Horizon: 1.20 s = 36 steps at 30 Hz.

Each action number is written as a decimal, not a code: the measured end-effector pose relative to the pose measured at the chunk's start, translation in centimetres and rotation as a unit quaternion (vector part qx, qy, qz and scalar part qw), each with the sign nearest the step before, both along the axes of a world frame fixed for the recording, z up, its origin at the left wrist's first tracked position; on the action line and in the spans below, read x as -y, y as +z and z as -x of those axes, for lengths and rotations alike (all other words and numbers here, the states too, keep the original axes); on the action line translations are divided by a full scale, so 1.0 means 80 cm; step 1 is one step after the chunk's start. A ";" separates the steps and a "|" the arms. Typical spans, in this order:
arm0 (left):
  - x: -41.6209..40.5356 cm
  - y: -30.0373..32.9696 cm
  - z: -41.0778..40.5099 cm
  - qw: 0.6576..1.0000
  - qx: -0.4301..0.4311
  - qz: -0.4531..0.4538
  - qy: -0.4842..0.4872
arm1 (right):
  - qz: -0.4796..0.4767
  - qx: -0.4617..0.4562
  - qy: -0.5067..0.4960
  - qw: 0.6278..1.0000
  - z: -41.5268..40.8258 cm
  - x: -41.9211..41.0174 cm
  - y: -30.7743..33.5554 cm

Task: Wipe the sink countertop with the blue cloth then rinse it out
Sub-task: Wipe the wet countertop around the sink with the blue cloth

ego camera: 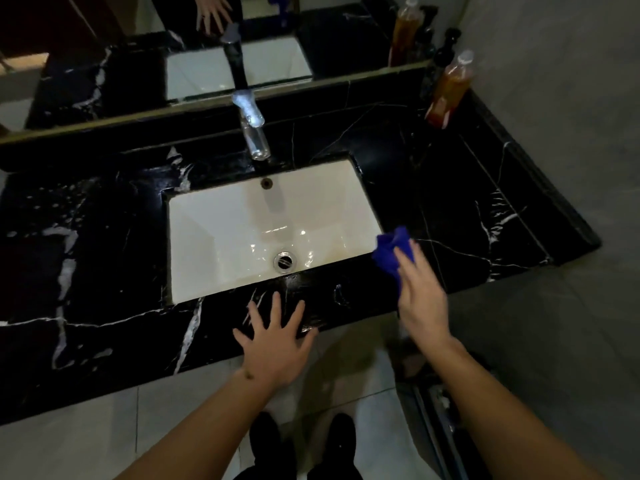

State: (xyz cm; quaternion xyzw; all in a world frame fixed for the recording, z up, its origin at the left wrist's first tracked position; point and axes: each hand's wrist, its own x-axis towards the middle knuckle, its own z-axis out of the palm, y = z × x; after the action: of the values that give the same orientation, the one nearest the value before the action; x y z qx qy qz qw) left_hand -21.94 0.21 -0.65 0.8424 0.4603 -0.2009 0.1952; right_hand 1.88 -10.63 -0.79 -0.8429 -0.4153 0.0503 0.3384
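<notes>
Looks mid-wipe: right hand (420,292) gripping the blue cloth (393,249) on the countertop (467,202) beside the sink (221,237), left hand (273,341) splayed flat, droplets left, rinse not started.

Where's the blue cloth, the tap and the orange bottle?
blue cloth (393,247): head view, bunched middle above the fingers.
tap (254,133): head view, its shiny spout.
orange bottle (448,90): head view, its body.
</notes>
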 end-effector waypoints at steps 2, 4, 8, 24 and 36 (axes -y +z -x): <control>0.007 -0.001 -0.011 1.000 -0.015 -0.001 0.004 | -0.060 0.004 -0.051 0.997 -0.042 0.005 0.031; 0.008 -0.002 -0.014 1.000 -0.024 -0.002 0.008 | -0.090 0.001 -0.083 0.992 -0.083 0.011 0.058; 0.003 -0.004 -0.012 1.000 -0.027 0.005 0.011 | -0.047 -0.019 -0.084 0.995 -0.131 0.022 0.074; -0.007 -0.001 -0.007 0.999 -0.040 0.016 -0.009 | 0.275 0.051 0.007 0.960 -0.110 -0.014 -0.052; -0.008 -0.003 0.095 0.988 -0.075 -0.070 0.114 | 0.245 0.046 0.055 0.967 0.155 -0.112 -0.054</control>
State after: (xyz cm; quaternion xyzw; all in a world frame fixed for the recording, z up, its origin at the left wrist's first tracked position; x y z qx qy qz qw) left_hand -29.57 0.87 -0.86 0.7784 0.5796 -0.2075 0.1226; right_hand -10.50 -1.68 -5.10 -0.8771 -0.4513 0.1308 0.0990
